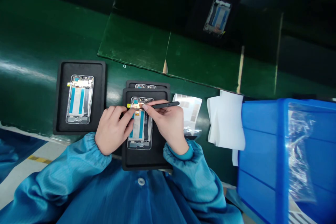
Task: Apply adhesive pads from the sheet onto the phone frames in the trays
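An opened phone body [140, 126] with its battery and circuitry exposed lies in a black tray [162, 157] in front of me. My left hand [112, 126] rests over the tray's left side, fingers apart, its index fingertip at the phone's upper part. From the right, my right hand [169, 120] grips a slim black pen-shaped tool [165, 105]. The tool points left toward the gold-coloured area of the phone; its tip is hidden by fingers. A small yellow-green tab [128, 105] sticks out at the phone's left edge.
To the left, another black tray [59, 94] holds a similar phone body [79, 99]. A third tray [128, 84] shows behind mine. Sticker sheets [194, 103], white paper [228, 122] and a blue bin [262, 161] stand rightward. Far back lies another phone body [217, 17].
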`<state>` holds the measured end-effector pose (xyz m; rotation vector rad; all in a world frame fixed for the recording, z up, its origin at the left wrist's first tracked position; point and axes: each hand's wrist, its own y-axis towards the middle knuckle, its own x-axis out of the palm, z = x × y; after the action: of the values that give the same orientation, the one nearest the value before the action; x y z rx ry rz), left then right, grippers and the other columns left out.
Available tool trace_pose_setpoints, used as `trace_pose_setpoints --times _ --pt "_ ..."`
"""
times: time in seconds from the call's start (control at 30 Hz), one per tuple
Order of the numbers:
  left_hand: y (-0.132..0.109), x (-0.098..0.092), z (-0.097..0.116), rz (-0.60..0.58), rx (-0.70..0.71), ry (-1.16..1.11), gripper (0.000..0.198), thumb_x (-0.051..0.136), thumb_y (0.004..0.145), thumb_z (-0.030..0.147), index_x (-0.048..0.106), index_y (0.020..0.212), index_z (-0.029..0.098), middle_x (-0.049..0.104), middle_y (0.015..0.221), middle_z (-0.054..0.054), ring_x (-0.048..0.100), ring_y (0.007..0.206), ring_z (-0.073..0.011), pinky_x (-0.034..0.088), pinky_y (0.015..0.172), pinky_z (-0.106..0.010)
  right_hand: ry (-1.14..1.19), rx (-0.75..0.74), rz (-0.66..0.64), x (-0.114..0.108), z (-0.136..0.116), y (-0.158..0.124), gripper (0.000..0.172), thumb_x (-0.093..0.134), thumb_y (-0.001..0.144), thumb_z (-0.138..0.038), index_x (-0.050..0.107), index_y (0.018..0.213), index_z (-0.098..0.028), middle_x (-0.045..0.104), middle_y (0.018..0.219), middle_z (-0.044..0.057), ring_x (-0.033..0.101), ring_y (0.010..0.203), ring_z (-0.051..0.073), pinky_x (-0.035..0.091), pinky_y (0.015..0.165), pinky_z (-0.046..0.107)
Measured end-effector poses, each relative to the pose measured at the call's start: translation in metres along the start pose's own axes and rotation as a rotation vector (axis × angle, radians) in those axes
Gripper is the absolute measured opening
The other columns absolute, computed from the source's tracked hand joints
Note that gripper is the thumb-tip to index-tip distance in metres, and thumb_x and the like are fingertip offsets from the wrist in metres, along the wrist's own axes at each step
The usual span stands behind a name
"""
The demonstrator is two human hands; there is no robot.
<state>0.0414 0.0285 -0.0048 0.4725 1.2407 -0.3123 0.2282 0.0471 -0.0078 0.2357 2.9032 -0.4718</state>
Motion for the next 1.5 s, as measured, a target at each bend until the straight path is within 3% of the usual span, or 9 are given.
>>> trace_pose_setpoints --times 0.2,0.33,0.5,0.63,0.73,0.87,1.07,1.23,1.5 --pt "0.001 -0.003 0.003 -0.049 0.087 0.168 0.038 0.058 0.094 0.024 0.063 0.132 0.019 0.063 0.094 -0.008 0.052 0.084 -0.0247 0.038 0.071 -0.039 -0.045 -0.033 0.015 0.001 -0.001 -0.002 0.017 0.081 0.077 -0.036 0.076 0.078 -0.020 0.079 0.079 0.004 0.076 0.069 0.021 0.062 0.062 0.029" --pt "0.001 -0.005 0.010 -0.065 0.165 0.272 0.041 0.058 0.093 0.021 0.061 0.134 0.016 0.065 0.101 -0.010 0.054 0.093 -0.0268 0.040 0.079 -0.041 -0.085 -0.116 0.205 -0.014 -0.011 -0.011 0.016 0.082 0.078 -0.035 0.077 0.081 -0.020 0.079 0.082 0.003 0.075 0.068 0.019 0.062 0.061 0.030" --pt "0.012 -0.020 0.003 -0.129 0.171 0.253 0.039 0.055 0.094 0.024 0.061 0.132 0.016 0.067 0.104 -0.009 0.056 0.092 -0.0273 0.042 0.076 -0.042 -0.083 -0.192 0.451 -0.060 -0.011 -0.026 0.018 0.086 0.074 -0.033 0.078 0.084 -0.021 0.077 0.078 0.003 0.072 0.067 0.019 0.060 0.062 0.032" --pt "0.033 -0.038 -0.011 0.021 -0.031 0.188 0.036 0.052 0.096 0.025 0.061 0.129 0.014 0.066 0.101 -0.010 0.056 0.089 -0.0268 0.044 0.074 -0.041 -0.025 -0.201 0.639 -0.102 0.017 -0.031 0.020 0.088 0.071 -0.032 0.077 0.084 -0.020 0.073 0.074 0.001 0.068 0.064 0.018 0.057 0.064 0.034" --pt "0.054 -0.042 -0.002 0.006 0.006 0.155 0.035 0.051 0.095 0.023 0.062 0.127 0.014 0.067 0.105 -0.011 0.057 0.093 -0.0282 0.046 0.077 -0.042 0.062 -0.181 0.686 -0.128 0.046 -0.027 0.022 0.089 0.070 -0.031 0.076 0.083 -0.019 0.072 0.070 0.000 0.067 0.061 0.016 0.056 0.062 0.032" --pt "0.086 -0.025 0.043 -0.159 0.245 0.082 0.032 0.051 0.095 0.020 0.063 0.123 0.015 0.066 0.112 -0.011 0.058 0.100 -0.0289 0.046 0.081 -0.043 0.055 -0.145 0.653 -0.151 0.076 -0.017 0.023 0.088 0.071 -0.033 0.076 0.085 -0.019 0.074 0.071 0.001 0.069 0.064 0.017 0.058 0.066 0.034" --pt "0.126 0.034 0.108 -0.358 0.509 0.057 0.028 0.044 0.099 0.014 0.066 0.116 0.016 0.065 0.112 -0.011 0.059 0.104 -0.0259 0.042 0.083 -0.040 -0.036 -0.208 0.505 -0.159 0.090 -0.006 0.018 0.085 0.073 -0.033 0.077 0.085 -0.022 0.078 0.085 0.004 0.073 0.077 0.020 0.061 0.071 0.034" --pt "0.133 0.064 0.118 -0.387 0.522 0.127 0.032 0.042 0.100 0.016 0.063 0.124 0.017 0.063 0.112 -0.011 0.059 0.108 -0.0274 0.040 0.085 -0.040 -0.058 -0.199 0.425 -0.158 0.094 -0.004 0.020 0.083 0.076 -0.035 0.077 0.087 -0.020 0.079 0.089 0.005 0.075 0.083 0.021 0.062 0.079 0.036" --pt "0.133 0.063 0.116 -0.406 0.561 0.169 0.030 0.046 0.100 0.019 0.061 0.126 0.018 0.062 0.116 -0.010 0.058 0.107 -0.0270 0.038 0.082 -0.039 -0.088 -0.215 0.443 -0.157 0.097 -0.002 0.021 0.081 0.078 -0.037 0.077 0.088 -0.019 0.079 0.090 0.006 0.074 0.081 0.020 0.062 0.077 0.035"
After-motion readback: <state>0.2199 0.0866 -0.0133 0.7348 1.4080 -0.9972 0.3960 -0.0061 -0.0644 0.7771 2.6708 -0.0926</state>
